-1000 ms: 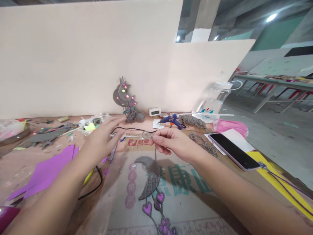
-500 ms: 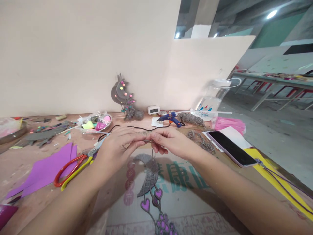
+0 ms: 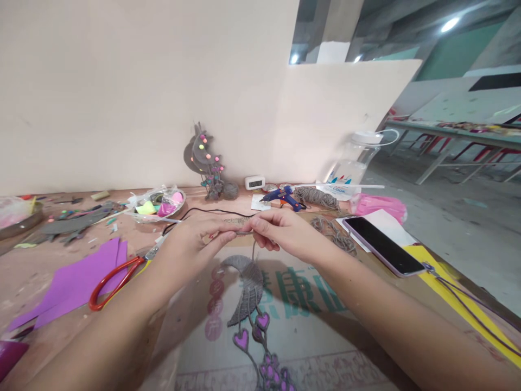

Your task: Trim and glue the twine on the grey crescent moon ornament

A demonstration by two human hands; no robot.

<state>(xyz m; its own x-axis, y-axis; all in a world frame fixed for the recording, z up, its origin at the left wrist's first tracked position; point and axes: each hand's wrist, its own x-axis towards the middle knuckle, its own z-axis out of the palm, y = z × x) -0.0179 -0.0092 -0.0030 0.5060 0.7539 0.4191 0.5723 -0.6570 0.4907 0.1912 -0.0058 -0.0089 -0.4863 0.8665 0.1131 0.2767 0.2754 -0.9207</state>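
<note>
Between my two hands a short stretch of grey yarn (image 3: pixel 244 233) is held level. My left hand (image 3: pixel 199 239) pinches its left part between thumb and fingers. Thumb and forefinger of my right hand (image 3: pixel 273 228) close on the right part. A strand hangs from there toward a grey yarn-wrapped crescent moon (image 3: pixel 249 285), lying flat on the printed board just below my hands. From the moon, cords run down to purple hearts (image 3: pixel 241 340) edged in grey and a cluster of purple pieces (image 3: pixel 272 372) at the bottom edge.
Red-and-yellow scissors (image 3: pixel 114 282) lie on purple sheets (image 3: pixel 77 282) at left. Behind my hands are a blue glue gun (image 3: pixel 284 196), a grey yarn skein (image 3: pixel 316 196) and a small timer (image 3: pixel 254 182). A phone (image 3: pixel 382 245) and a water bottle (image 3: pixel 350 163) sit at right.
My left hand has shifted slightly left and its fingers have slid along the yarn, so more of it shows between the hands. The right hand stays almost in place.
</note>
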